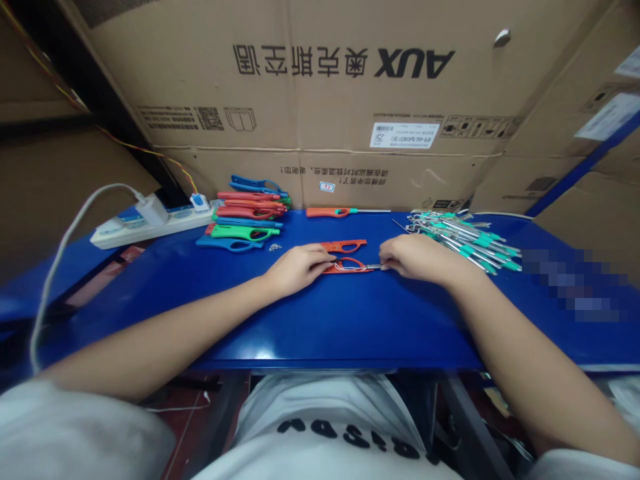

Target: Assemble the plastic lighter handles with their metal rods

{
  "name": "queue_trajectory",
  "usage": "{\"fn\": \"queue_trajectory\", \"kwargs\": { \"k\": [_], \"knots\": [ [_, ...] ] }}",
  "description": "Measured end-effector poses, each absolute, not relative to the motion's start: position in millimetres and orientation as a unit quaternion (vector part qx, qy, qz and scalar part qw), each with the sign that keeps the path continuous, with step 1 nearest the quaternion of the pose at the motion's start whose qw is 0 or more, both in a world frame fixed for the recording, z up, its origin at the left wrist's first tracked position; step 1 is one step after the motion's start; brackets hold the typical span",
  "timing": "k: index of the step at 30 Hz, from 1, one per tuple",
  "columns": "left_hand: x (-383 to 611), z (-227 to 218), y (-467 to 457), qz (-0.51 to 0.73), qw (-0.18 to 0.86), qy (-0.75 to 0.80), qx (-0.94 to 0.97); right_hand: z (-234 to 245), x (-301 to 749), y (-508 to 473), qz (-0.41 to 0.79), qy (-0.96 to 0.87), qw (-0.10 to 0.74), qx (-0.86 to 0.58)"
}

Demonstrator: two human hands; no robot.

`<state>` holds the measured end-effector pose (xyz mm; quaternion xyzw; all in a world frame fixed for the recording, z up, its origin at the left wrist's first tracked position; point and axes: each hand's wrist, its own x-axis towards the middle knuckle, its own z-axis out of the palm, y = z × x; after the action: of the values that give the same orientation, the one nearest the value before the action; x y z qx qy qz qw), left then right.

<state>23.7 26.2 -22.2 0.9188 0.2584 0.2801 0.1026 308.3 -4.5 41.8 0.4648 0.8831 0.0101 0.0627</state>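
Observation:
An orange lighter shell (350, 269) with a finger-loop opening lies on the blue table, a thin white wire running along it. My left hand (300, 268) is closed on its left end, and the fingertips hide that part. At the shell's right end, my right hand (413, 257) pinches a thin metal tube (374, 267); most of the tube is hidden by the hand. Just behind lies another orange shell piece (345, 245), partly covered by my left fingers. Farther back rests a long-nosed lighter (330, 212) with an orange handle, a green collar and a metal tube.
Left of centre is a stack of coloured lighter shells (245, 232), with small metal parts (275, 247) beside it. Metal tubes with green collars (460, 240) are piled at right. A power strip (170, 225) with a white cable sits left. A cardboard wall (310, 100) closes the back.

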Motion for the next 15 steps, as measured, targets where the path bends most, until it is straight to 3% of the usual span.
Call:
{"fn": "queue_trajectory", "kwargs": {
  "k": [15],
  "knots": [
    [25.5, -22.8, 28.8, 0.304, 0.168, 0.263, 0.900, 47.2, 299.0, -13.9, 0.039, 0.872, 0.092, 0.480]
  ]
}}
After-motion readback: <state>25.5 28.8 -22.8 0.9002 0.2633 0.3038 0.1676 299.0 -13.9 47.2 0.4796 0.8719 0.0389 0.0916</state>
